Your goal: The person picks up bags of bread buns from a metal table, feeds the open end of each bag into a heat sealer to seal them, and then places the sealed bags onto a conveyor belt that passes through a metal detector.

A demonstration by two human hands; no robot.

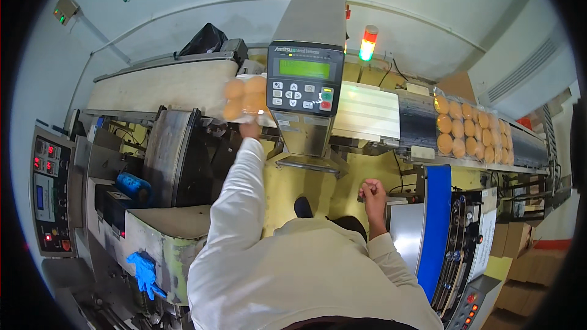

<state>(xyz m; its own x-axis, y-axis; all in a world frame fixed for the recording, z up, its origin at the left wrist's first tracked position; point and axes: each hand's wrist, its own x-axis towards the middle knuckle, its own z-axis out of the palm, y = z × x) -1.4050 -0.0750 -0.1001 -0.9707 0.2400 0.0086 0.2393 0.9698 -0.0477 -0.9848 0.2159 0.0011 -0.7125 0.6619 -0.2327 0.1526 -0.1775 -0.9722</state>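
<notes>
My left hand (249,128) reaches forward to the near edge of a clear pack of round orange-brown buns (252,95) and grips it there; its fingertips are hidden by the pack. The pack is smeared by motion. It is at the left side of a metal detector (299,76) with a green screen, by the end of a pale conveyor belt (165,87). Low on the right, my right hand (373,194) is curled closed beside a steel machine. Whether anything small is inside those fingers I cannot make out.
Right of the detector, a white belt (367,110) leads to a dark conveyor (417,119) carrying several bun packs (474,128). A lit signal tower (368,43) stands behind. A blue belt (435,226) is at right. A blue glove (145,274) hangs on the left machine.
</notes>
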